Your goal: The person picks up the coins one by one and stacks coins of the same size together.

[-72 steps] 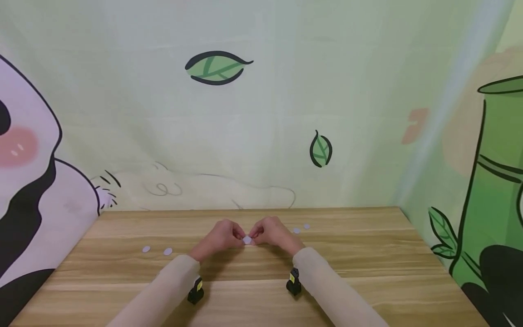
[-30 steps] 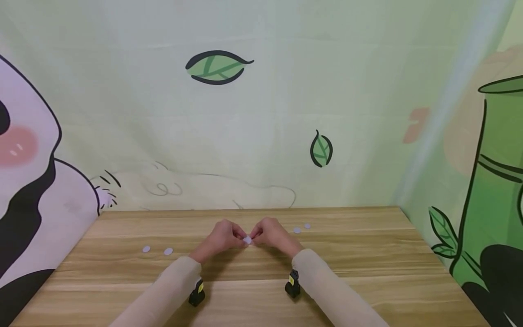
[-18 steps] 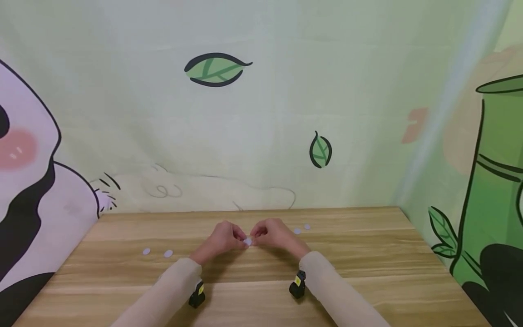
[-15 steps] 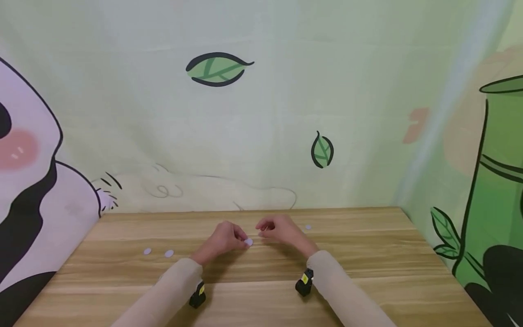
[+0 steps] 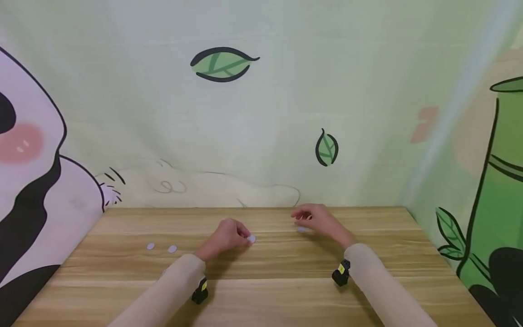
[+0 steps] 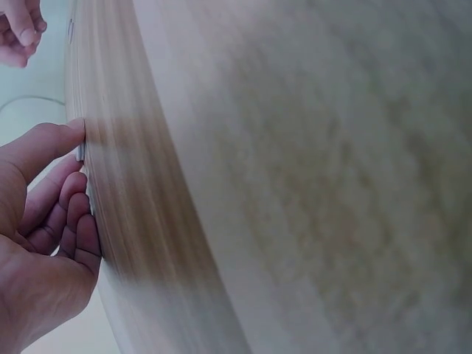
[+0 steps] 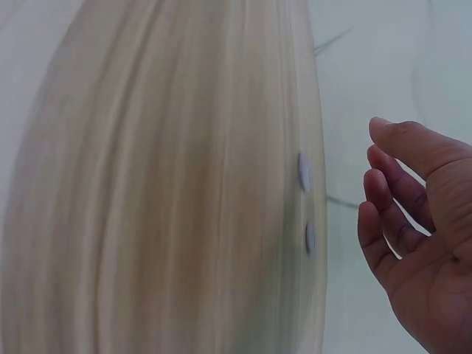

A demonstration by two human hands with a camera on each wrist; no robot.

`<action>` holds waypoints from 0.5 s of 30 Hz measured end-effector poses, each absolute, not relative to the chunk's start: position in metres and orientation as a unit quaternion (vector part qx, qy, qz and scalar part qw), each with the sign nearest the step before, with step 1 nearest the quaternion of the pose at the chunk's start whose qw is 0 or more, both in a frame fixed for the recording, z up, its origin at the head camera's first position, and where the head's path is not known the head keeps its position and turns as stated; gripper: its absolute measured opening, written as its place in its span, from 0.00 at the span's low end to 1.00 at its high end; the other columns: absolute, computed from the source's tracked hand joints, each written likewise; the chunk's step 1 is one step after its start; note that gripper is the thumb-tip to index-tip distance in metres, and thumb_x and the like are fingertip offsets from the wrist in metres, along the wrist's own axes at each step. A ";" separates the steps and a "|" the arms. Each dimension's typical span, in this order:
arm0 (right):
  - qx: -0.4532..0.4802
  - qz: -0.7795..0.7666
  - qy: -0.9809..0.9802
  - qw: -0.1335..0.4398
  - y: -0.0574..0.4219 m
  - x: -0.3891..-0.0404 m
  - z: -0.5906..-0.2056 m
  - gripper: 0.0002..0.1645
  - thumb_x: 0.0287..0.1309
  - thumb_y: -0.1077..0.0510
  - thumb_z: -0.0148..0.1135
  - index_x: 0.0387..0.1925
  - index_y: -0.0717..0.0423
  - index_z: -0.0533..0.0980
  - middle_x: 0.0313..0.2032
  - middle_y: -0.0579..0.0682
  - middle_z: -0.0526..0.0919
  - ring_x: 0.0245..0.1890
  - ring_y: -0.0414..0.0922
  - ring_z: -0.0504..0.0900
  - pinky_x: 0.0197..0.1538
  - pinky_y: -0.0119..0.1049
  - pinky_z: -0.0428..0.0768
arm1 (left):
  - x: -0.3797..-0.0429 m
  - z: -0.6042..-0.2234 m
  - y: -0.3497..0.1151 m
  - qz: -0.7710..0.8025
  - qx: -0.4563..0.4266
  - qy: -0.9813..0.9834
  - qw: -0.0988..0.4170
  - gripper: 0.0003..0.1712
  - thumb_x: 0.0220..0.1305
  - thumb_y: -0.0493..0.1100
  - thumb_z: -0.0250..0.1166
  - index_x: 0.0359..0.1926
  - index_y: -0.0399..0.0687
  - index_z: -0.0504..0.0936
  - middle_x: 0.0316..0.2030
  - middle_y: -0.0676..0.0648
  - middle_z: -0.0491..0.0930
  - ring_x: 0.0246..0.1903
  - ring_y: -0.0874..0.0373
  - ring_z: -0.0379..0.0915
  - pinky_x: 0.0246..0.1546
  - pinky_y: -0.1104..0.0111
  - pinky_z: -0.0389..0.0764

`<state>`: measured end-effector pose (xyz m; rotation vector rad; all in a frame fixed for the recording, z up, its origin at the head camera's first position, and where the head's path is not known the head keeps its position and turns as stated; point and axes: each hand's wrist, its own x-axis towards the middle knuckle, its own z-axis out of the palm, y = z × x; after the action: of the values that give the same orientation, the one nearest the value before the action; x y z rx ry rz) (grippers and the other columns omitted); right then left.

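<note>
My left hand pinches a small, flat white disc near the middle of the table. In the left wrist view the disc shows edge-on between thumb and fingers. Further right, my right hand is raised over the table with loosely bent fingers and holds nothing. Below it lies a white disc, partly covered by the hand. The right wrist view shows two discs there, one disc and another disc, with the thumb and fingertips apart from both.
Two more white discs, a left one and a right one, lie on the wooden table left of my left hand. A printed cloth backdrop rises behind the table's far edge. Small black devices sit at both wrists.
My right hand has let go of the middle disc and moved right and up, over the right-hand discs. The left hand keeps its pinch on the disc and has barely moved.
</note>
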<state>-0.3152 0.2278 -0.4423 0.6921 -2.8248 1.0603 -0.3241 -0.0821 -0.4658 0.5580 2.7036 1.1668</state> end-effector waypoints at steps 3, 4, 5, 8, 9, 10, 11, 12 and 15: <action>0.224 0.346 -0.911 0.019 0.236 -0.315 -0.445 0.12 0.63 0.63 0.68 0.48 0.63 0.84 0.38 0.49 0.86 0.38 0.42 0.80 0.44 0.36 0.79 | -0.323 -0.465 -0.083 0.390 0.185 0.899 0.071 0.09 0.48 0.36 0.81 0.30 0.40 0.89 0.24 0.52 0.81 0.27 0.62 0.72 0.28 0.72 0.74; 0.223 0.348 -0.910 0.016 0.238 -0.315 -0.446 0.12 0.63 0.63 0.69 0.47 0.63 0.84 0.37 0.48 0.85 0.38 0.42 0.80 0.44 0.36 0.79 | -0.323 -0.464 -0.083 0.390 0.186 0.899 0.070 0.09 0.48 0.36 0.81 0.30 0.40 0.89 0.24 0.52 0.81 0.26 0.62 0.72 0.28 0.72 0.74; 0.221 0.351 -0.910 0.013 0.240 -0.315 -0.447 0.12 0.62 0.63 0.69 0.47 0.63 0.84 0.37 0.48 0.85 0.38 0.42 0.79 0.43 0.35 0.79 | -0.323 -0.464 -0.083 0.391 0.188 0.898 0.069 0.09 0.48 0.36 0.81 0.30 0.40 0.89 0.23 0.52 0.81 0.26 0.62 0.72 0.28 0.72 0.73; 0.216 0.349 -0.912 0.003 0.245 -0.315 -0.452 0.14 0.61 0.61 0.71 0.47 0.62 0.84 0.35 0.47 0.85 0.36 0.41 0.78 0.41 0.34 0.77 | -0.323 -0.463 -0.083 0.392 0.191 0.898 0.068 0.09 0.48 0.36 0.81 0.30 0.39 0.88 0.23 0.52 0.81 0.26 0.62 0.71 0.28 0.72 0.73; 0.215 0.347 -0.913 -0.001 0.247 -0.315 -0.453 0.14 0.61 0.60 0.72 0.48 0.61 0.84 0.35 0.46 0.84 0.36 0.41 0.77 0.40 0.33 0.77 | -0.323 -0.463 -0.083 0.391 0.192 0.898 0.067 0.09 0.48 0.36 0.81 0.30 0.39 0.88 0.23 0.52 0.81 0.26 0.62 0.71 0.27 0.72 0.73; 0.215 0.344 -0.914 -0.002 0.248 -0.315 -0.455 0.15 0.60 0.59 0.72 0.48 0.61 0.84 0.35 0.45 0.84 0.35 0.41 0.77 0.39 0.33 0.77 | -0.323 -0.464 -0.083 0.390 0.193 0.898 0.067 0.09 0.48 0.36 0.81 0.30 0.39 0.89 0.23 0.52 0.81 0.26 0.62 0.71 0.27 0.73 0.73; 0.214 0.344 -0.915 -0.003 0.250 -0.315 -0.456 0.15 0.60 0.59 0.73 0.48 0.61 0.84 0.34 0.45 0.84 0.34 0.41 0.76 0.38 0.32 0.76 | -0.323 -0.464 -0.083 0.390 0.194 0.898 0.066 0.09 0.48 0.36 0.81 0.30 0.39 0.89 0.23 0.52 0.81 0.26 0.62 0.72 0.27 0.73 0.73; 0.216 0.340 -0.915 -0.002 0.251 -0.315 -0.456 0.15 0.60 0.60 0.73 0.48 0.61 0.84 0.34 0.46 0.84 0.34 0.40 0.76 0.37 0.32 0.76 | -0.323 -0.465 -0.083 0.390 0.194 0.898 0.067 0.09 0.48 0.36 0.81 0.30 0.39 0.88 0.23 0.52 0.81 0.26 0.62 0.72 0.27 0.73 0.73; 0.219 0.336 -0.916 0.003 0.255 -0.313 -0.457 0.15 0.59 0.61 0.73 0.47 0.62 0.84 0.32 0.46 0.83 0.32 0.40 0.74 0.36 0.31 0.74 | -0.323 -0.465 -0.083 0.390 0.194 0.897 0.066 0.09 0.48 0.36 0.81 0.29 0.39 0.89 0.23 0.52 0.81 0.26 0.62 0.72 0.27 0.73 0.73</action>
<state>-0.3133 0.2547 -0.4567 0.6857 -2.8727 1.0540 -0.3229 -0.0830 -0.4647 0.5864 2.7074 1.1777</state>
